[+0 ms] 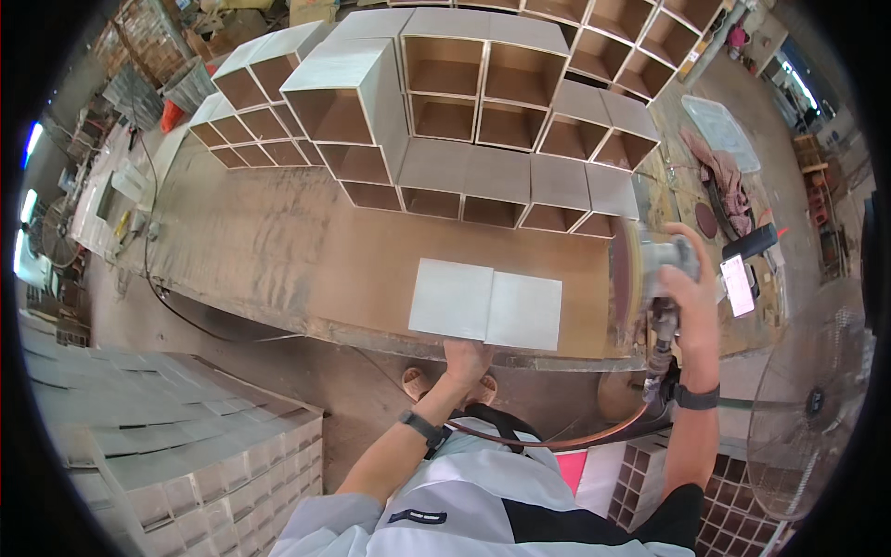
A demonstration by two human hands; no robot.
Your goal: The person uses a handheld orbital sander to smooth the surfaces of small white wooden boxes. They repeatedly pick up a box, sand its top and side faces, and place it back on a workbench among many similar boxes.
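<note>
Right hand (687, 283) wraps around a sander (661, 260), a grey tool with a round, reddish-brown disc turned on edge and facing left (its outline is blurred). It is held at the right end of a brown board (362, 269), apart from two pale pieces. These, a left white square (452, 299) and a right white square (525, 311), sit side by side near the board's front edge; both have plain, whitish faces, and the right one sits slightly lower. Left hand (467, 360) is at the left square's near edge; I cannot tell whether its hidden fingers grip. An orange-brown hose (575, 444) runs across the person's lap. Farther back on the bench (232, 241) stand stacked boxes (357, 70), white outside and brown inside.
</note>
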